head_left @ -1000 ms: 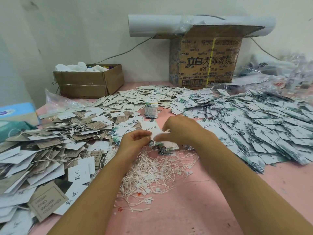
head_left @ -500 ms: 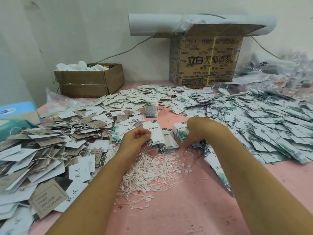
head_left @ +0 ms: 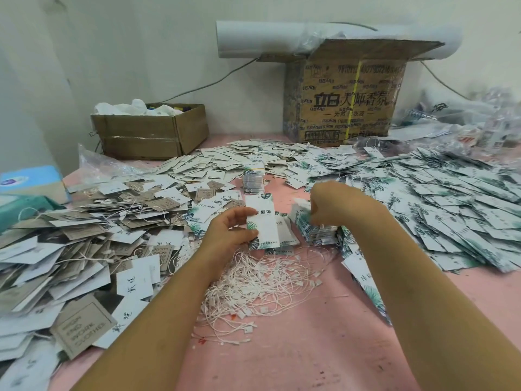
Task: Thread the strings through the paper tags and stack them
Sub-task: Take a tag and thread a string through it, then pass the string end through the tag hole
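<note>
Head view: near the centre, the left hand (head_left: 231, 231) pinches a tall white tag (head_left: 262, 221) by its left edge. The tag carries green leaf prints at its corners and dark characters on its face. At 3 o'clock of it, the right hand (head_left: 329, 204) curls its fingers down onto a small stack of tags (head_left: 318, 232); whether it grips one, I cannot tell. White strings (head_left: 262, 280) lie tangled at 6 o'clock on the pink bench (head_left: 310, 356), and a broad heap of leaf tags (head_left: 451, 204) spreads further out at 3 o'clock
</note>
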